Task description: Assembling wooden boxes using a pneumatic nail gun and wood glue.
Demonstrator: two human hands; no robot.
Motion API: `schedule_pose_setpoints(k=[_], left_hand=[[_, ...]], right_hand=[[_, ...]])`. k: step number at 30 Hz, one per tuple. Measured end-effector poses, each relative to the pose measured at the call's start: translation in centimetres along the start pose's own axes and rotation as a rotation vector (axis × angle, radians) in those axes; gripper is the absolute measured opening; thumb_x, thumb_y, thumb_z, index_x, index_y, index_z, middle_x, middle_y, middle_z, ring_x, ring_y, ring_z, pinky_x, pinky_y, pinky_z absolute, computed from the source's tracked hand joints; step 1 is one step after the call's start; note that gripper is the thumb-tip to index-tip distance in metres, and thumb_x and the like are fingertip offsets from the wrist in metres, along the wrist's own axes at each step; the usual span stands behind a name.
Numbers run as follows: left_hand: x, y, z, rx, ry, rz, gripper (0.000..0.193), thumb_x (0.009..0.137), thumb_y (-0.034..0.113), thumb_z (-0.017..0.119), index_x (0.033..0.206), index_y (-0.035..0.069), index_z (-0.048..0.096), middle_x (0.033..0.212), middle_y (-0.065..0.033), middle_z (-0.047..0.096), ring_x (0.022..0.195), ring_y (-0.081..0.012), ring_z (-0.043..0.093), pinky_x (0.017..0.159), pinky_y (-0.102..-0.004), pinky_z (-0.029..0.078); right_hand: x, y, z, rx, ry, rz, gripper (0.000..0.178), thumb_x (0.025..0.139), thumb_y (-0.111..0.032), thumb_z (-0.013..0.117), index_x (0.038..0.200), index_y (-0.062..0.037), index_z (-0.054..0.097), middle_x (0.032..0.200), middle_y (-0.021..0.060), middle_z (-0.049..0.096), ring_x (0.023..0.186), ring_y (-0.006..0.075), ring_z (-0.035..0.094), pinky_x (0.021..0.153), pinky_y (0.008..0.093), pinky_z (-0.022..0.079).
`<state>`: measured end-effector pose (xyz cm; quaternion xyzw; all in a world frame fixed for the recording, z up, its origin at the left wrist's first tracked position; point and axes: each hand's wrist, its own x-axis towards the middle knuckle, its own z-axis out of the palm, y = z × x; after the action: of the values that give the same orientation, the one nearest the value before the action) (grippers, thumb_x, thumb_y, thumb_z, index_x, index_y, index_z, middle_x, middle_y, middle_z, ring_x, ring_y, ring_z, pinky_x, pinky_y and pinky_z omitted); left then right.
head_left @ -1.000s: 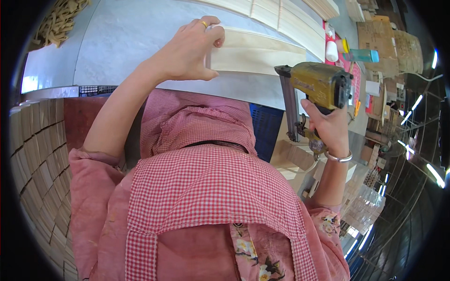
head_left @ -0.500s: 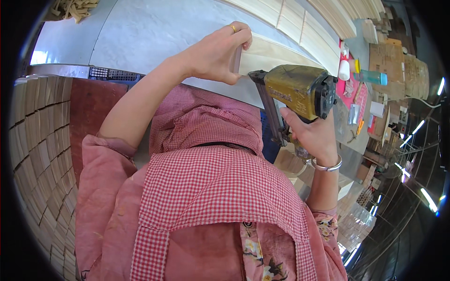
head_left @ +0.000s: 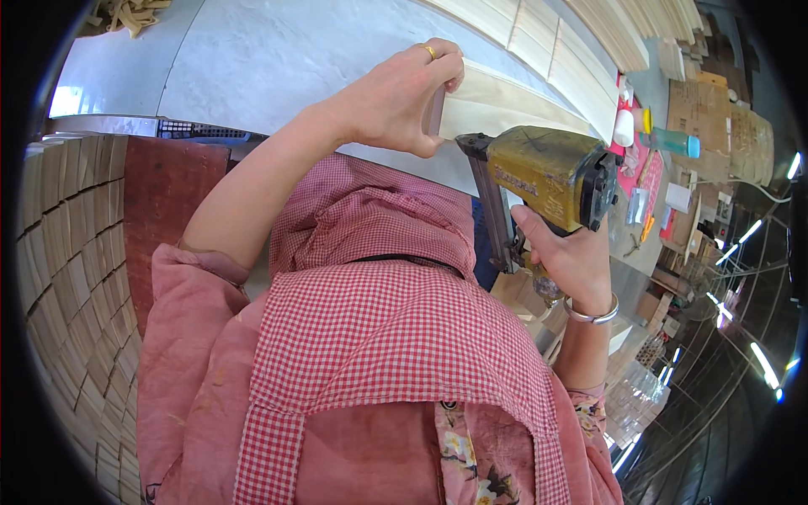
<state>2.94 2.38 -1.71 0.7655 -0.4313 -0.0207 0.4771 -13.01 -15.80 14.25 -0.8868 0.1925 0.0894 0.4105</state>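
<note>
My left hand (head_left: 412, 97), with a ring on one finger, is closed around the end of a pale wooden workpiece (head_left: 505, 97) on the table. Its thumb is at the near edge and its fingers at the far edge, with a brownish end face showing between them. In my right hand (head_left: 568, 257) is a worn yellow and black nail gun (head_left: 547, 172), held by its handle. The gun's nose is close to the workpiece's near edge, just right of my left thumb; whether they touch I cannot tell.
Long pale wooden strips (head_left: 539, 42) lie along the far side of the grey-white table (head_left: 252, 67). Stacked wooden pieces (head_left: 76, 295) stand at the left beside a reddish-brown board (head_left: 172, 219). A white bottle (head_left: 624, 128) and a teal bottle (head_left: 676, 143) are at the right.
The nail gun and my right hand have shifted slightly right and down in the picture. My left hand keeps its grip on the workpiece, and the whole view has moved a little.
</note>
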Motion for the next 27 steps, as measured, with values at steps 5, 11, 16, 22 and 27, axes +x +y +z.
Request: schedule_pose_setpoints(k=[5,11,16,22,27], left_hand=[[0.5,-0.1,-0.2,-0.006,-0.014,-0.01,0.054,0.054,0.012,0.081,0.096,0.008,0.049,0.113,-0.0098,0.053,0.09,-0.0297,0.054,0.079,-0.0371,0.051],[-0.2,0.3,-1.2,-0.079,-0.114,-0.078,0.062,0.057,0.017,0.083,0.106,0.008,0.045,0.137,-0.0172,0.047,0.117,-0.0367,0.051,0.1,-0.0409,0.046],[-7.6,3.7,-3.3,0.181,0.058,-0.237,0.097,0.062,0.03,0.085,0.145,0.005,0.041,0.132,-0.0211,0.045,0.121,-0.0361,0.046,0.101,-0.0427,0.042],[-14.8,8.7,-1.9,0.074,0.074,-0.605,0.09,0.072,0.039,0.086,0.144,0.002,0.045,0.134,-0.0211,0.045,0.111,-0.0306,0.049,0.098,-0.0393,0.043],[-11.1,7.8,3.6,-0.401,0.067,-0.263,0.048,0.087,0.016,0.072,0.131,0.004,0.058,0.13,-0.0133,0.052,0.096,-0.021,0.054,0.081,-0.0282,0.048]], right_hand=[[0.1,-0.2,0.3,0.014,0.03,0.024,0.03,0.085,-0.011,0.079,0.106,0.0023,0.063,0.071,0.004,0.063,0.045,0.0093,0.049,0.04,0.0222,0.039],[-0.1,-1.5,0.1,-0.039,0.0,0.104,0.029,0.077,-0.006,0.079,0.102,0.0041,0.068,0.094,0.0135,0.074,0.077,0.0232,0.07,0.066,0.0321,0.055],[-1.8,-0.1,0.5,0.01,0.131,-0.023,0.027,0.077,-0.007,0.079,0.099,0.0037,0.069,0.088,0.0115,0.074,0.069,0.0202,0.067,0.061,0.0313,0.053],[-3.0,2.1,-0.3,0.048,0.174,0.011,0.027,0.077,-0.006,0.079,0.099,0.0044,0.068,0.086,0.0092,0.073,0.065,0.0173,0.064,0.058,0.029,0.051],[-4.6,2.5,-2.8,-0.008,0.262,0.093,0.031,0.077,-0.005,0.078,0.103,0.0048,0.067,0.087,0.0085,0.073,0.065,0.0175,0.064,0.058,0.0287,0.051]])
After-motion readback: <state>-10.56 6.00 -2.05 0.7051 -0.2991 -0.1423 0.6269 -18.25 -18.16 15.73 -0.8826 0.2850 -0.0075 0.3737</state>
